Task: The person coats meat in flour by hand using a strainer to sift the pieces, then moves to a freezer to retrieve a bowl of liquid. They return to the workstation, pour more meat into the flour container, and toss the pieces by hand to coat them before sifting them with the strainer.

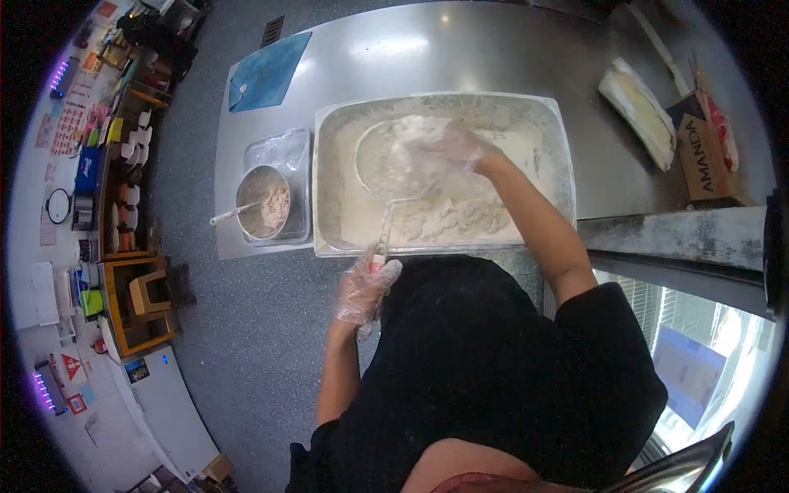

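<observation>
Left hand [367, 283], gloved in clear plastic, is curling its fingers around the handle [383, 238] of one strainer [372, 168]. Right hand [452, 148], also gloved, is reaching over the strainer's round end; it is blurring, so I cannot tell how far it is opening or whether it is holding anything.

Going left to right, one steel bench [493, 49] is carrying everything. At its left end, one blue sheet [267, 74] is lying at the far side. Nearer the person, one metal bowl [246, 220] is standing on one clear plastic container [301, 197]; the bowl is holding one heap of pinkish, crumbly food [274, 210] and one utensil [225, 217], its handle sticking out leftward. Just beside these, one large rectangular tub [567, 164] is holding pale powder [337, 189], with several coated lumps [452, 223], too merged to count, lying along the near side. The strainer's round end is sitting within the tub. Farther right, one pale bag [639, 111] is lying beside one cardboard box [700, 168] reading "AMANDA".
</observation>
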The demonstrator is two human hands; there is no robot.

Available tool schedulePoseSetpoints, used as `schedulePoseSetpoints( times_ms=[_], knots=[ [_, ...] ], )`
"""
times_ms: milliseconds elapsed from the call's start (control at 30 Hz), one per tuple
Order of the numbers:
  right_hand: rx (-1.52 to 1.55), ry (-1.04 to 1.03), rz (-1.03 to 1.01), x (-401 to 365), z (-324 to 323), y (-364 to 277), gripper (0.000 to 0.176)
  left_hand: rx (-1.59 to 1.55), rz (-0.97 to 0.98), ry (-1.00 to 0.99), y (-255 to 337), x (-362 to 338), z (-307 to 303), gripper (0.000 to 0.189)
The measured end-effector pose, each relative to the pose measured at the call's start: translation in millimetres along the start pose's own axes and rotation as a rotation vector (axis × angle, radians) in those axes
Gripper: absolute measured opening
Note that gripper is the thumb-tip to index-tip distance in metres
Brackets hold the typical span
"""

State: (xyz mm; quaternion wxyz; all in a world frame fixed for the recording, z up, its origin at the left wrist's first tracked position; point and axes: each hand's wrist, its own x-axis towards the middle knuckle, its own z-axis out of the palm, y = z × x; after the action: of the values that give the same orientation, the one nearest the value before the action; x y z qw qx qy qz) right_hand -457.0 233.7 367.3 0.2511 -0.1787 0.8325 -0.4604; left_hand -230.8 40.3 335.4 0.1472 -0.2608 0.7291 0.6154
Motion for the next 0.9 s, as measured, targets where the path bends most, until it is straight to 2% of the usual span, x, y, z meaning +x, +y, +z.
schedulePoseSetpoints(
  times_ms=[33, 67, 133, 167, 233, 267, 333, 367, 433, 467, 533, 567, 633, 667, 700, 733, 767, 833, 900],
  knots=[
    [-0.216, 0.041, 0.074, 0, 2, -4, 0.055, 0.009, 0.002, 0.000, 9, -6, 1, 0.058],
    [-0.208, 0.047, 0.072, 0, 3, 1, 0.055, 0.008, -0.062, -0.028, 16, -10, 1, 0.062],
    [-0.014, 0.375, -0.236, 0, 8, 30, 0.038, -0.112, -0.148, -0.058, 23, -16, 3, 0.066],
    [-0.013, 0.373, -0.236, 5, 14, 54, 0.038, -0.112, -0.149, -0.056, 20, -16, 8, 0.066],
    [0.366, 0.659, -0.202, 21, 29, 102, 0.055, -0.263, -0.094, 0.021, 8, -13, 17, 0.064],
    [0.367, 0.657, -0.205, 23, 40, 107, 0.055, -0.264, -0.093, 0.025, 2, -10, 18, 0.064],
    [0.415, 0.794, 0.168, 17, 68, 107, 0.056, 0.006, 0.089, -0.048, -8, -6, 19, 0.063],
    [0.419, 0.795, 0.169, 11, 69, 98, 0.056, 0.011, 0.088, -0.048, -10, -5, 19, 0.063],
    [0.982, 0.745, 0.120, -5, 60, 71, 0.059, -0.340, -0.072, -0.092, -13, -6, 19, 0.063],
    [0.990, 0.747, 0.121, -7, 58, 67, 0.059, -0.333, -0.073, -0.091, -12, -6, 19, 0.063],
    [0.844, 0.708, 0.375, -10, 52, 63, 0.058, 0.087, 0.080, -0.117, -9, -4, 20, 0.064],
    [0.847, 0.714, 0.373, -9, 51, 68, 0.058, 0.090, 0.084, -0.120, -8, -4, 21, 0.064],
    [1.133, 0.708, -0.040, -2, 59, 87, 0.058, -0.208, -0.106, -0.040, -6, -7, 23, 0.065],
    [1.137, 0.712, -0.042, 3, 63, 94, 0.058, -0.119, -0.060, 0.010, -7, -3, 22, 0.065],
    [1.217, 0.707, -0.128, 7, 66, 99, 0.057, -0.115, -0.057, 0.008, -6, -4, 18, 0.065],
    [1.294, 0.700, -0.219, 12, 66, 104, 0.056, -0.055, -0.048, -0.062, -3, -6, 13, 0.064],
    [1.294, 0.702, -0.217, 8, 63, 101, 0.056, 0.002, -0.048, -0.129, -2, -10, 12, 0.063],
    [1.203, 0.675, -0.034, -1, 59, 88, 0.056, -0.051, -0.111, -0.097, 13, -18, 14, 0.063],
    [1.203, 0.675, -0.042, 1, 61, 89, 0.057, -0.092, -0.167, -0.068, 5, -13, 11, 0.063]
  ],
)
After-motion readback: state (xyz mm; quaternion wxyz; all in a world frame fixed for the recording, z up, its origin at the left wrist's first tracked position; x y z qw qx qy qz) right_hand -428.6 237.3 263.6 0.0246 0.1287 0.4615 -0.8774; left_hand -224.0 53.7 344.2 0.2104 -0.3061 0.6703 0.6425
